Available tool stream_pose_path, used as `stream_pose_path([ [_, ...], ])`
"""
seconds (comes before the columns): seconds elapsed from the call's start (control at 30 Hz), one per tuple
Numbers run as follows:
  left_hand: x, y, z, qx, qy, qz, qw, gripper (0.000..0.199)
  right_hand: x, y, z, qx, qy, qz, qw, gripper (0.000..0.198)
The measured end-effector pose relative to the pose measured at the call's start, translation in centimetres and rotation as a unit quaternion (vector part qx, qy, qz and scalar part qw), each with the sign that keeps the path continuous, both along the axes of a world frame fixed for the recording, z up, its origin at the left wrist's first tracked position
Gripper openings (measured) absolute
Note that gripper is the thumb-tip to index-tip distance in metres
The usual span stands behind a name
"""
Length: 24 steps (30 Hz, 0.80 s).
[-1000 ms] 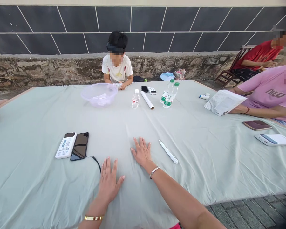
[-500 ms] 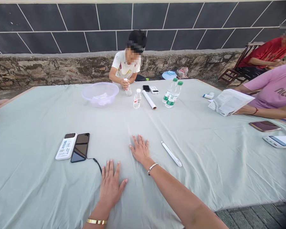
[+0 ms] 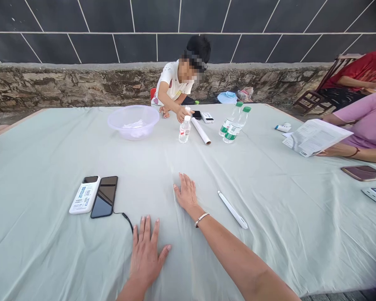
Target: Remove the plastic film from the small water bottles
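My left hand (image 3: 147, 253) lies flat on the pale tablecloth (image 3: 144, 161), fingers spread, holding nothing. A black cable (image 3: 127, 219) runs under or beside its fingertips. Farther forward, my right hand (image 3: 186, 193) rests on the cloth with its fingers stretched out and nothing in them. To its right is a white pen-like cutter (image 3: 232, 210). Left of my hands, a white power bank (image 3: 84, 195) and a black smartphone (image 3: 104, 197) lie side by side.
Across the table, a person (image 3: 178, 85) has a hand at a small bottle behind another small water bottle (image 3: 184, 130). Nearby are a purple basin (image 3: 133, 121), a paper roll (image 3: 201, 131) and two green-capped bottles (image 3: 235, 126). At right, a person holds a leaflet (image 3: 318, 137).
The person opposite has leaned right and moved the bottle they hold behind the standing small one. My hands stay flat on the cloth; the view has shifted slightly.
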State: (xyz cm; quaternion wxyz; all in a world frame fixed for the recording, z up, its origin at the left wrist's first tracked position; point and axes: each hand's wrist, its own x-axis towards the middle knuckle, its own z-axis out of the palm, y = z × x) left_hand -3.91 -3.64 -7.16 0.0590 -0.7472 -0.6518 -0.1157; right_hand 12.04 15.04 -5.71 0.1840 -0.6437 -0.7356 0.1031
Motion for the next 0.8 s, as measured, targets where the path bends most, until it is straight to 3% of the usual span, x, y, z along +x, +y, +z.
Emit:
stream_pose_path([
  [0.53,0.0,0.0,0.3,0.015,0.007,-0.008,1.000,0.075,0.1,1.3,0.0,-0.017,0.029,-0.017,0.999,0.057],
  [0.8,0.1,0.0,0.6,0.011,0.023,-0.007,1.000,0.075,-1.5,7.2,1.5,-0.062,0.148,-0.041,0.986,0.064],
])
